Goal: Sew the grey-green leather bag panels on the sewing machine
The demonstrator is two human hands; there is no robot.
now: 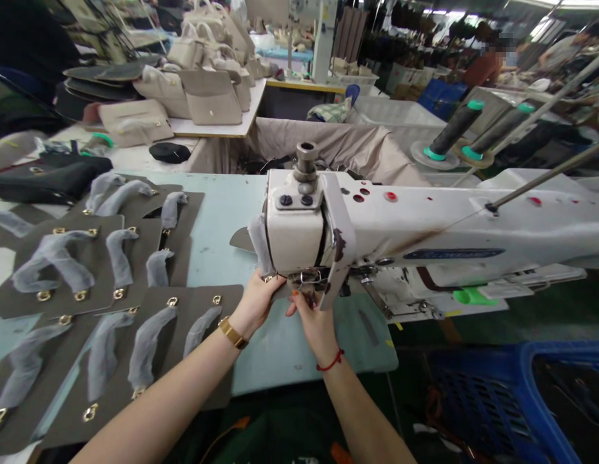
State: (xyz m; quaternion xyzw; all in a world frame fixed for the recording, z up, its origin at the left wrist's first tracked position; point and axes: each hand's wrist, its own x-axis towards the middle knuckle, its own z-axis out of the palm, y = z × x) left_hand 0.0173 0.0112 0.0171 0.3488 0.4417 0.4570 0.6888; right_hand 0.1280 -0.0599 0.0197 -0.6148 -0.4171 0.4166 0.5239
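A white sewing machine (299, 225) stands in front of me, its head over a grey-brown bag panel (241, 239) that carries a plastic-wrapped handle (260, 245). My left hand (255, 301) is closed on the panel's near part, thumb on top beside a gold ring at the handle's end. Just right of it, my right hand (314, 319) pinches the panel's near edge below the needle area. The machine head hides most of the panel and the needle.
Similar panels (149, 335) with wrapped handles and gold rings overlap on the table's left. Thread cones (456, 129) stand behind the machine arm. A blue basket (526, 374) is at lower right. Beige bags (209, 96) crowd a far table, and people work in the background.
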